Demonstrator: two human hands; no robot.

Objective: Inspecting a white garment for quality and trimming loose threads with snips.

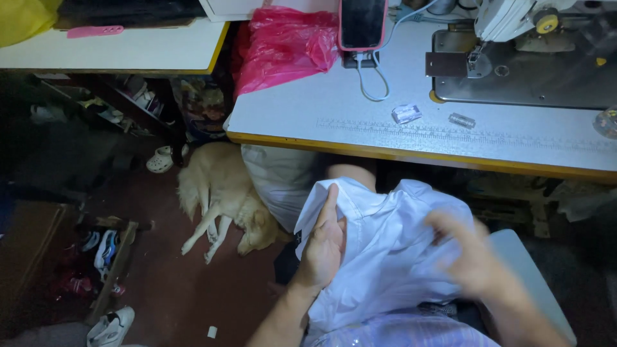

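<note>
from the head camera, the left hand (323,244) lies flat on a white cloth (385,250) in the person's lap, near the middle of the picture. its fingers are stretched out long and close together, and the thumb side tucks in against a fold, so it presses the cloth but does not wrap around it. the right hand (466,254) is on the right side of the same cloth. it is all blurry, so i cannot tell if its fingers are open or closed, or if it has hold of the cloth. the cloth is bunched up and sits just below the near edge of a white table (308,109) with a yellow rim. far on the table, to the right, is a sewing machine (527,45). a phone (362,24) stands far in the middle, with a pink plastic bag (283,48) just to its left. two small shiny bits (407,114) lie on the table near the machine. on the floor to the left, a tan dog (222,193) lies on its side, close to a white sack (279,177) under the table. shoes (109,328) lie on the floor at the near left.
</note>
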